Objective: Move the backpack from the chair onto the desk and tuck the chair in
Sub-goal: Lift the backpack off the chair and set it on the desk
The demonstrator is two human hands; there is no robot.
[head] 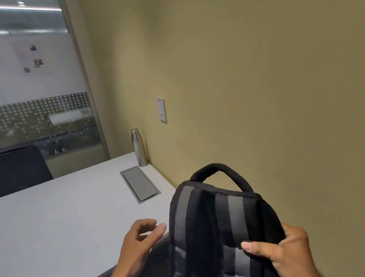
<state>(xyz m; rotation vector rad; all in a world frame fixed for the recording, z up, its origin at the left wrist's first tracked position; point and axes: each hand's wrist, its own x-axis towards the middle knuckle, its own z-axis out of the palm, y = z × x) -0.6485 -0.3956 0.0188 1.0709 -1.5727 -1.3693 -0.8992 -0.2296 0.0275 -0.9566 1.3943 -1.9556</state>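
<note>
A black backpack (207,235) with grey straps and a top carry loop stands upright at the near right, its back panel facing me, beside the desk's front edge. My right hand (286,258) grips its right shoulder strap and side. My left hand (140,239) hovers just left of the backpack with fingers loosely spread, holding nothing, over the edge of the white desk (47,233). What the backpack rests on is hidden below it.
A steel water bottle (139,147) stands at the desk's far right corner against the tan wall. A grey cable hatch (140,184) is set into the desktop. A dark chair back (6,172) rises behind the far side of the desk. A light switch (161,110) is on the wall.
</note>
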